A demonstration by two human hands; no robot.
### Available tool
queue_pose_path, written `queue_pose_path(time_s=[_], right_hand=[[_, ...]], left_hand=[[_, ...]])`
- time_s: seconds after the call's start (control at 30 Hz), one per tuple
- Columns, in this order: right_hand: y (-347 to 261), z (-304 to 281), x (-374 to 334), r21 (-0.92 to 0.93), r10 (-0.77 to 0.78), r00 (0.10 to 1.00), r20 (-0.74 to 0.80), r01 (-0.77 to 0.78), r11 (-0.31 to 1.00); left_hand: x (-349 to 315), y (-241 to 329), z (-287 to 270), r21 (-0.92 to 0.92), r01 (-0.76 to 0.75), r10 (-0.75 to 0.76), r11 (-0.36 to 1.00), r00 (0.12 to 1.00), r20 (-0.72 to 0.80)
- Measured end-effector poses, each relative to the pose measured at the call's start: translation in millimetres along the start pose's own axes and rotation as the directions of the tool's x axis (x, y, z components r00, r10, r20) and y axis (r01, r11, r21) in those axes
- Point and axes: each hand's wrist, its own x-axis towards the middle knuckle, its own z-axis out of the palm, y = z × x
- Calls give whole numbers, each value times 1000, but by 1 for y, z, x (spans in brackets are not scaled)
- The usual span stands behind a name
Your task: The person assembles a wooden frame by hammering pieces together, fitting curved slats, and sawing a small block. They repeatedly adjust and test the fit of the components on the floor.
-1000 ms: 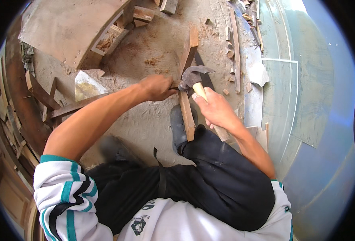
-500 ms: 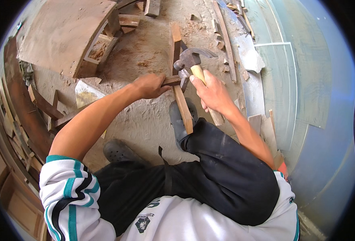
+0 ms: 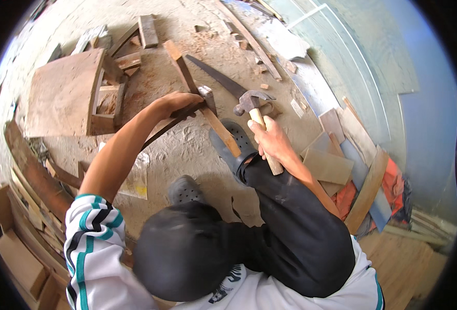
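Observation:
My right hand is wrapped round the pale wooden handle of a claw hammer. The hammer's metal head is up, a little right of a wooden frame and apart from it. My left hand is closed on a darker wooden crosspiece, where it meets a longer wooden strip. Together the two pieces form a cross. A small block stands by the joint. Behind the hammer lies a handsaw with a dark blade on the floor, its handle partly hidden.
A wooden box-like piece stands at the left on the dusty floor. Offcuts lie at the back. Glass sheets lean at the right, near stacked boards and orange cloth. Planks line the left side.
The hammer has moved away from the joint, to the right. The crossed wood has turned and my left knee has come up. The view has shifted, bringing the handsaw into sight.

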Motion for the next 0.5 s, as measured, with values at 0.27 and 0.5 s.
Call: queue_pose_path(time_s=[0.27, 0.5], right_hand=[[21, -7, -37, 6, 75, 992, -98, -74, 997], [11, 5, -28, -176, -42, 996, -79, 28, 984]], left_hand=[[12, 0, 1, -252, 84, -38, 964, 982, 183], [-5, -13, -8, 99, -85, 93, 991, 992, -84]])
